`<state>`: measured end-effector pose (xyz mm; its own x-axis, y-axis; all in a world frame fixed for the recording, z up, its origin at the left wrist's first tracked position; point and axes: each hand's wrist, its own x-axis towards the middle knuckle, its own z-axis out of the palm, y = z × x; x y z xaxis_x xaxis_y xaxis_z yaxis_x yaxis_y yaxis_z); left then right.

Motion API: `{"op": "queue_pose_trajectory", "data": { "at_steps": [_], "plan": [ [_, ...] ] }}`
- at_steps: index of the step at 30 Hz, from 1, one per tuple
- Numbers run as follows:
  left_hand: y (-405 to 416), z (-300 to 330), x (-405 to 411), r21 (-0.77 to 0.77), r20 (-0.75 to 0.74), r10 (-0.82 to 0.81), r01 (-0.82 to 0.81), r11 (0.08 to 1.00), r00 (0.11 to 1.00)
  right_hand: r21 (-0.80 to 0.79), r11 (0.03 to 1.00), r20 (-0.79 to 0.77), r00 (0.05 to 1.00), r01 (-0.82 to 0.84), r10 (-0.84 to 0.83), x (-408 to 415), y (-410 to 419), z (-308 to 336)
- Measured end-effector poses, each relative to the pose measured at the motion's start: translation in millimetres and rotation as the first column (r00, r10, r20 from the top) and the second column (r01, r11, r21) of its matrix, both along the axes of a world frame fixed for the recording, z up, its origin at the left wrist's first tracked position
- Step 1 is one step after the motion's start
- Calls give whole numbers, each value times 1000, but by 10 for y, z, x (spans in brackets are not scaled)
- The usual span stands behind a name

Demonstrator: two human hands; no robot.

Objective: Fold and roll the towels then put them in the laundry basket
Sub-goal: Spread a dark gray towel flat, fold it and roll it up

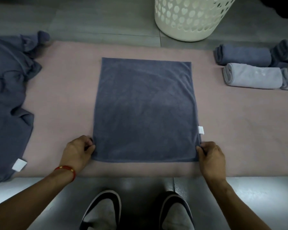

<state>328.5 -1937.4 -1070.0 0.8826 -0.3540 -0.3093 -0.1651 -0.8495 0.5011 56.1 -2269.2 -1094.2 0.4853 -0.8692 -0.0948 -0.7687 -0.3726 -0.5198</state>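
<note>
The dark grey towel (145, 110) is lying flat and square on the pink mat (65, 97), in the middle, in front of the person's shoes. The left hand (77, 153) is pinching the near left corner with curled fingers, and the right hand (211, 156) is pinching the near right corner in the same way. The cloth is looking soft, light and limp, so I think it is bending anywhere and needs holding at both corners or along an edge. The laundry basket (188, 19) is standing beyond the mat, its top cut off. The rolled towels (249, 67) at the right and the heap of unfolded towels (8, 90) at the left are partly running out of view.
</note>
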Motion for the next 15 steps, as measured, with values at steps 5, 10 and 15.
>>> {"op": "queue_pose_trajectory", "data": {
  "at_steps": [5, 10, 15],
  "plan": [
    [-18, 51, -99, 13, 88, 43, -44, 999, 995, 18, 999, -65, 997, 32, -31, -71, -89, 9],
    [98, 33, -103, -11, 53, 14, -13, 1000, 998, 2, 1000, -72, 997, 9, -8, -85, -112, 30],
    [22, 106, -80, 46, -82, 48, -44, 998, 995, 139, 990, -102, 995, 8, 6, -71, -151, 84]
  ]
}}
